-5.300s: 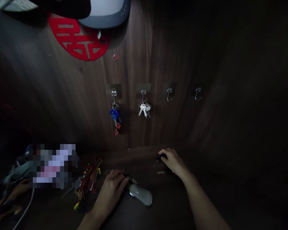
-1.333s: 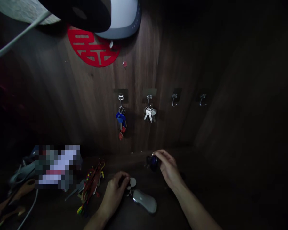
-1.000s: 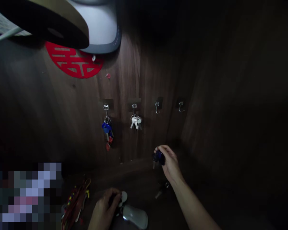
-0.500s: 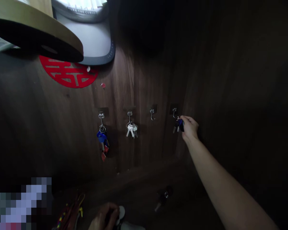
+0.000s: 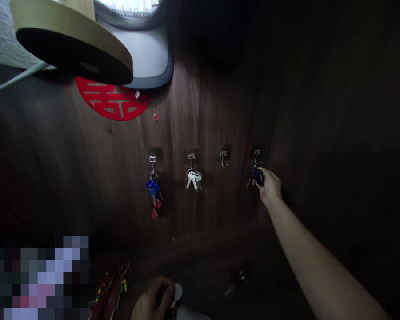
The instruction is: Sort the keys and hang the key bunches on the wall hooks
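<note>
My right hand [image 5: 270, 183] is closed on a bunch of keys [image 5: 252, 178] with a dark blue piece. The bunch is just under the curve of the rightmost wall hook [image 5: 258, 156]; in the dimness I cannot tell whether its ring is over the hook. At the bottom, my left hand [image 5: 153, 300] has its fingers curled together against a round pale tag [image 5: 178, 292]. What else lies in that grasp is hidden. To the left, keys with blue heads and red tags [image 5: 154, 193] and a silver bunch of keys [image 5: 194, 180] hang from two hooks.
Between the hung bunches and my right hand is a bare hook [image 5: 224, 158]. More keys [image 5: 236, 280] lie on the dark surface below. A beaded, strap-like bundle [image 5: 110, 289] is at lower left. Above hang a grey cap [image 5: 143, 53], a rounded object [image 5: 73, 49] and a red cutout [image 5: 120, 106].
The view has shifted, so the wall things appear farther right. Relative to its hook, my right hand has dropped slightly with the keys. My left hand keeps much the same pose.
</note>
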Tool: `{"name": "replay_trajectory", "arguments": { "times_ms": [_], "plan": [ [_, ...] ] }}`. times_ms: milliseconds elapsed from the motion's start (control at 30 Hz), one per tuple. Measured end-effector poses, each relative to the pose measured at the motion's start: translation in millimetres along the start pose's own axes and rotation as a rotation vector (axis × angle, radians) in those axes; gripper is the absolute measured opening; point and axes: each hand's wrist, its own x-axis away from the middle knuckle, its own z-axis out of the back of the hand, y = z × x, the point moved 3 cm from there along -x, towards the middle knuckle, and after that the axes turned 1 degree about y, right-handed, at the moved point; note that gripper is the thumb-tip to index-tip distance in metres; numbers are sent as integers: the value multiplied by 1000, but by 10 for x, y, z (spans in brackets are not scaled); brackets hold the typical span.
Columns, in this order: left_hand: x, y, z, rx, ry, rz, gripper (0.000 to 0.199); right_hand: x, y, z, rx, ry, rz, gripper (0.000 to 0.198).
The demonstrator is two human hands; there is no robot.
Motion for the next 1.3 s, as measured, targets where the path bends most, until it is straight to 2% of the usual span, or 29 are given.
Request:
{"name": "replay_trajectory", "arguments": {
  "times_ms": [167,500,700,900,1167,1300],
  "plan": [
    [16,21,10,7,-23,34,23,191,122,208,-21,-48,-88,2],
    [56,121,56,-12,-28,42,25,667,493,664,64,-133,-172,15],
    [77,137,57,-6,-38,38,24,1012,639,840,173,-246,-231,24],
    [87,143,58,10,-44,37,25,1298,631,926,585,-564,-245,28],
    [104,190,98,61,-11,36,28,1618,392,1005,945,-1088,-62,18],
    [113,234,134,80,16,43,29,1719,364,1054,1128,-1212,0,19]
  ]
}}
